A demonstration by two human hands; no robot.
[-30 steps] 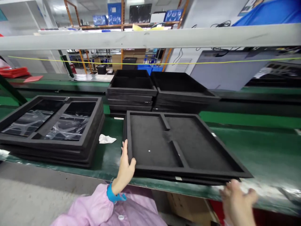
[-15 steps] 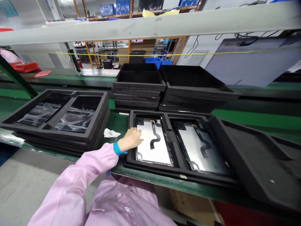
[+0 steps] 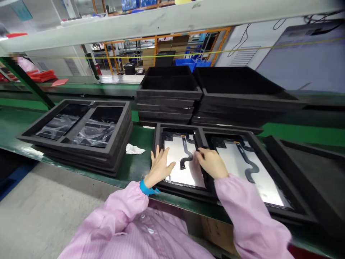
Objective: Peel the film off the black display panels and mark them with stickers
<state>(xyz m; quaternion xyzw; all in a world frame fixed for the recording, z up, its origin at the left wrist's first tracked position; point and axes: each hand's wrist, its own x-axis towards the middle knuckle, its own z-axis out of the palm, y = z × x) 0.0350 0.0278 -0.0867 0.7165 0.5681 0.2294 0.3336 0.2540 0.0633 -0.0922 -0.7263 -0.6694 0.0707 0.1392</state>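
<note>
left of the left hand (image 3: 159,166): 1 foam-tray stack (image 3: 121,147), 1 crumpled tissue (image 3: 134,149); beyond, 2 more stacks (image 3: 168,95). 2 display panels (image 3: 185,177): 1 between the hands, 1 farther right, partly behind the right sleeve (image 3: 249,212). left fingers spread; right hand (image 3: 214,164) fingertips together, clamped or not i cannot tell.

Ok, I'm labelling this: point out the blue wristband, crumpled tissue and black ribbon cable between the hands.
Blue wristband (image 3: 145,187): head view, band's middle.
Crumpled tissue (image 3: 134,149): head view, its middle.
Black ribbon cable (image 3: 189,154): head view, its bend.
</note>
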